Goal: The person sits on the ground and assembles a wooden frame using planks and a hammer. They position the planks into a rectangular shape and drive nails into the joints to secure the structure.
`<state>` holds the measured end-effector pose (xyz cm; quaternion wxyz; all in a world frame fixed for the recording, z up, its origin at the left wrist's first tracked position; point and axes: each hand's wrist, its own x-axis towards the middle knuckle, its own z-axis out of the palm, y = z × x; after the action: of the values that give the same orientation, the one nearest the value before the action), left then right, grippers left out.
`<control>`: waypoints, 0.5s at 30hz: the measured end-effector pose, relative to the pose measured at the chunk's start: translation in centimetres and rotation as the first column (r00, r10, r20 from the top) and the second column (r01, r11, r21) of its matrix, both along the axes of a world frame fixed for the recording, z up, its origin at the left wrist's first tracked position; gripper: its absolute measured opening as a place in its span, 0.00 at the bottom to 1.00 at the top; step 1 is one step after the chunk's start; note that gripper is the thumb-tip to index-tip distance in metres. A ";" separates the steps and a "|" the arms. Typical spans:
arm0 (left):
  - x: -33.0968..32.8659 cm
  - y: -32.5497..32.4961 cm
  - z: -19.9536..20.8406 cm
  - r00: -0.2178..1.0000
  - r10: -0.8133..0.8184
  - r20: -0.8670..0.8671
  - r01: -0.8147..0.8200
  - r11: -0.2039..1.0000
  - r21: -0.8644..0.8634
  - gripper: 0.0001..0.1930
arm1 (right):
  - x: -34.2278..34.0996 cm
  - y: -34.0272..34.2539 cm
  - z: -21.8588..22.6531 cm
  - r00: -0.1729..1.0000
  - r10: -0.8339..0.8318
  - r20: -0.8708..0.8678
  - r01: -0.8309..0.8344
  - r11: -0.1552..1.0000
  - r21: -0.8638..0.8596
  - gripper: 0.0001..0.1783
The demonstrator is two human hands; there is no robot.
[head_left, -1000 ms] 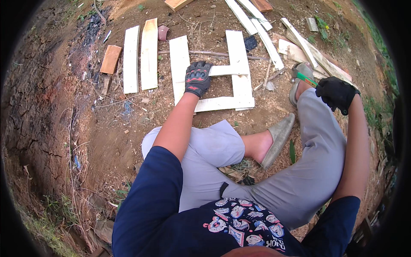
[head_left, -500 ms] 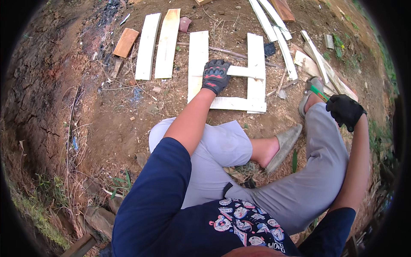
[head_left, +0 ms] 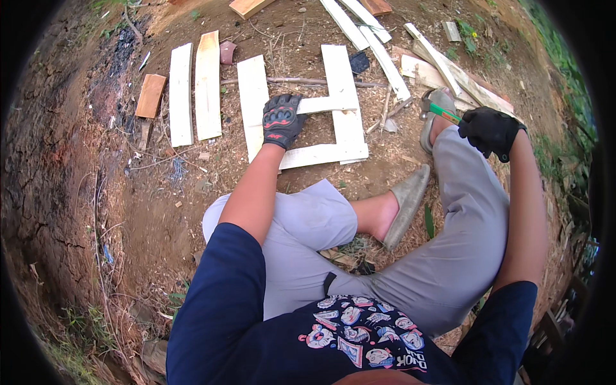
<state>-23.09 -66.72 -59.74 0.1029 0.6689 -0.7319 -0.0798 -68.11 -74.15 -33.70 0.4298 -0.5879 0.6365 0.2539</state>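
Note:
Black and red gloved, my left hand (head_left: 282, 120) is closed over the left end of a short wooden slat (head_left: 328, 104). That slat lies across two pale upright boards, a left one (head_left: 252, 80) and a right one (head_left: 340, 67). A lower slat (head_left: 321, 155) joins the same boards nearer to me, making a ladder-like frame flat on the ground. My right hand (head_left: 491, 131), in a black glove, grips a hammer (head_left: 444, 114) by its green handle, off to the right of the frame and above my leg. Its head shows beside my shoe.
Two loose pale boards (head_left: 181, 96) lie left of the frame, with a brown wood block (head_left: 151, 96) beside them. Long strips (head_left: 385, 64) and a pile of offcuts (head_left: 443, 70) lie at the far right. My slip-on shoe (head_left: 409, 205) rests close to the frame.
The whole view has shifted, so the frame and boards appear further left and slightly turned. The hammer's head now shows more clearly. My left hand stays on the short slat.

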 end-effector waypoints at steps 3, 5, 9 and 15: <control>0.2 0.1 0.1 1.000 0.002 0.023 -0.002 1.000 0.000 0.24 | 0.2 0.0 -0.1 0.999 -0.017 -0.036 0.016 1.000 -0.007 0.14; -0.7 -0.4 0.3 1.000 -0.012 0.006 0.012 1.000 -0.002 0.24 | -0.4 0.2 0.8 0.997 -0.051 -0.053 0.050 0.999 -0.015 0.13; -0.3 -0.6 -0.1 1.000 -0.015 0.021 0.015 1.000 0.008 0.25 | -0.8 0.1 0.3 0.997 -0.076 0.005 0.076 0.997 -0.006 0.12; -0.6 -0.6 -0.3 1.000 -0.010 0.009 0.010 1.000 0.027 0.31 | -0.9 -0.4 0.3 0.999 0.044 0.027 -0.044 0.999 0.015 0.12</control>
<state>-23.71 -67.34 -60.06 0.0901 0.6668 -0.7346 -0.0870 -68.97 -74.52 -33.41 0.4370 -0.6018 0.6157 0.2603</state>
